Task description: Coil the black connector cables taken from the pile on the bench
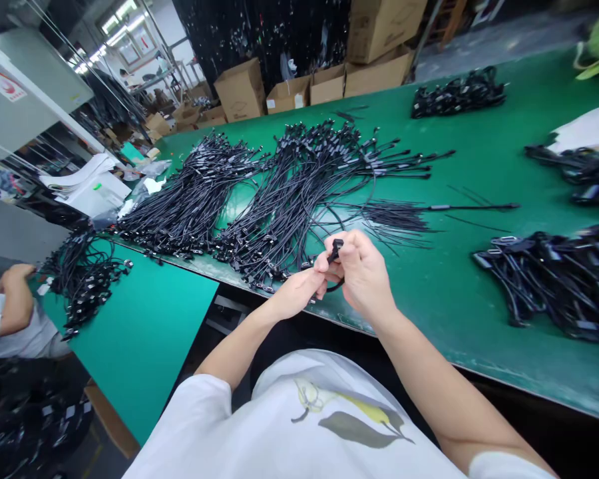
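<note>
Both my hands meet over the front edge of the green table. Between their fingertips is a black cable (pixel 336 250), its connector end pointing up. My left hand (pixel 302 286) pinches the cable from the left, and my right hand (pixel 364 276) grips it from the right, with a bend of cord showing below the fingers. Just beyond my hands lies a wide heap of loose black cables (pixel 299 193) with connectors at both ends. A bundle of thin black ties (pixel 397 216) lies to the right of that heap, with one cable stretched across it.
Another cable heap (pixel 184 199) spreads to the left. Bundled cables (pixel 554 279) lie at the right, more (pixel 459 93) at the back. Cardboard boxes (pixel 242 90) line the far edge. A co-worker's arm (pixel 14 299) is at far left beside a lower green table (pixel 140 339).
</note>
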Motion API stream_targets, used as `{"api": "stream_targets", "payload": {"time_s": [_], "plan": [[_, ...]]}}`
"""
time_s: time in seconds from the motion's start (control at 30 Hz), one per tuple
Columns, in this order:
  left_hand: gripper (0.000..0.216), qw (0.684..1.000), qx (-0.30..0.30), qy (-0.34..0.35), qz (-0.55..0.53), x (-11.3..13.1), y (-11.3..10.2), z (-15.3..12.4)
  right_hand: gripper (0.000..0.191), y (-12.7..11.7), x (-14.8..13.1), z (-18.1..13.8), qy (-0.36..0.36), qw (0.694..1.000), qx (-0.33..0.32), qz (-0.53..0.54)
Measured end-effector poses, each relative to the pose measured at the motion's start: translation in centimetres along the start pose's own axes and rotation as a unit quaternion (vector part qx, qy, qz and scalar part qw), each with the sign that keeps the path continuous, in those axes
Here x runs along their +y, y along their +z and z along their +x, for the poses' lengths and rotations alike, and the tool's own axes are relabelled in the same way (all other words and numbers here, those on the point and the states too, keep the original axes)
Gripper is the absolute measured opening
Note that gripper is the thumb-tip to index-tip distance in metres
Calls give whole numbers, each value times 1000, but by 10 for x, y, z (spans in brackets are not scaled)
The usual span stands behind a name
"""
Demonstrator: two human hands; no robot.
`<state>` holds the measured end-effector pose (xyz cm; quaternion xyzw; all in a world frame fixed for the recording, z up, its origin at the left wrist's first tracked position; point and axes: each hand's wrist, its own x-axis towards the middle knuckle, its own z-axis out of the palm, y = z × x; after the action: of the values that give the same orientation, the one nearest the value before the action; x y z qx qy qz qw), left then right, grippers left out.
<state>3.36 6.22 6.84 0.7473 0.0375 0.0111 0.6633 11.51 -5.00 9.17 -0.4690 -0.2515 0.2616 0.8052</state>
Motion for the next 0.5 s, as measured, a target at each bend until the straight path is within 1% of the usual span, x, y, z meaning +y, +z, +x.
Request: {"api": "stream_targets", "payload": {"time_s": [0.07, 0.13, 0.17, 0.2, 0.23, 0.27, 0.3, 0.33, 0.37, 0.4, 0.5], "plan": [[61, 1000, 0, -6, -12, -5, 6, 3, 47, -2, 1, 1, 8, 1000, 7, 12], [60, 998, 1, -23, -64, -8, 16, 6, 47, -6, -1, 4, 4, 1000, 7, 13], [60, 993, -13, -40, -109, -8, 21, 6, 48, -8, -4, 6, 1, 1000, -1, 10], [60, 983, -44, -64, -165, -8, 27, 6, 51, -11, -7, 7, 0, 1000, -16, 6], [60, 966, -87, -89, -228, -6, 32, 6, 53, -13, -11, 9, 0, 999, -34, 0], [59, 942, -130, -109, -291, -2, 37, 5, 55, -16, -15, 10, -1, 999, -52, -6], [58, 916, -162, -123, -346, 2, 42, 3, 57, -19, -21, 11, -2, 998, -66, -12], [56, 895, -178, -129, -388, 7, 45, 1, 57, -22, -26, 13, -7, 997, -72, -16], [53, 882, -177, -131, -417, 12, 48, 0, 57, -23, -30, 14, -14, 997, -73, -16], [50, 876, -162, -131, -435, 17, 51, -1, 56, -24, -34, 14, -21, 997, -69, -14], [43, 870, -103, -150, -459, 28, 57, -1, 51, -24, -41, 17, -26, 998, -50, 7]]}}
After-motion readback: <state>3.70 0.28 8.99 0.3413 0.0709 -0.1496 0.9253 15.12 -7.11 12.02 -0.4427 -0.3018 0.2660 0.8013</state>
